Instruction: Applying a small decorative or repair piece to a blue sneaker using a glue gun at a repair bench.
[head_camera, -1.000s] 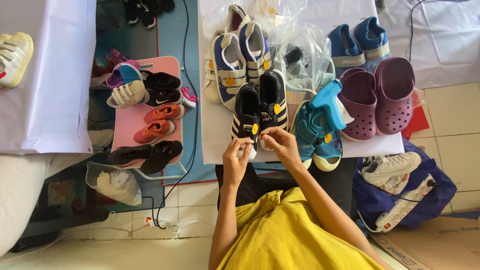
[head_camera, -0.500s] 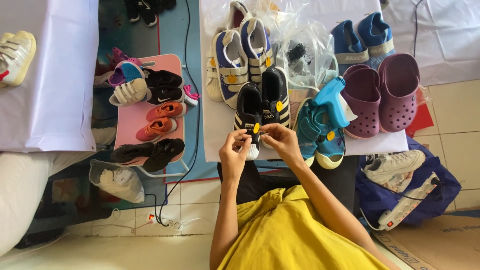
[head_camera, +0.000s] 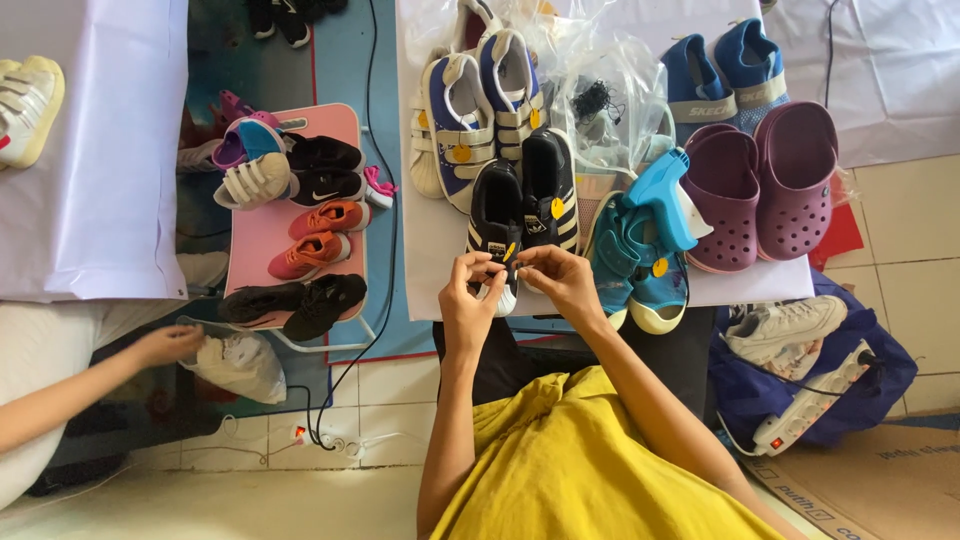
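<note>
Head view: black striped child's sneaker (head_camera: 495, 225) on bench, tagging judged underway; left hand (head_camera: 470, 300) and right hand (head_camera: 560, 280) fingers pinched on its yellow tag (head_camera: 509, 252); fine threading called for.

yellow top, dark trousers, bare forearms

My left hand (head_camera: 468, 297) and right hand (head_camera: 562, 280) meet at the near edge of the white table (head_camera: 425, 270). Just beyond my fingers, a pair of black shoes (head_camera: 523, 205) blocks the way forward. Behind it, blue-and-white sneakers (head_camera: 478, 110) and a clear plastic bag (head_camera: 610, 100) fill the table. Just right of my right hand, teal shoes (head_camera: 632, 262) and a blue tagging gun (head_camera: 665, 195) close that side. I see bare tabletop only left of my left hand.
</note>
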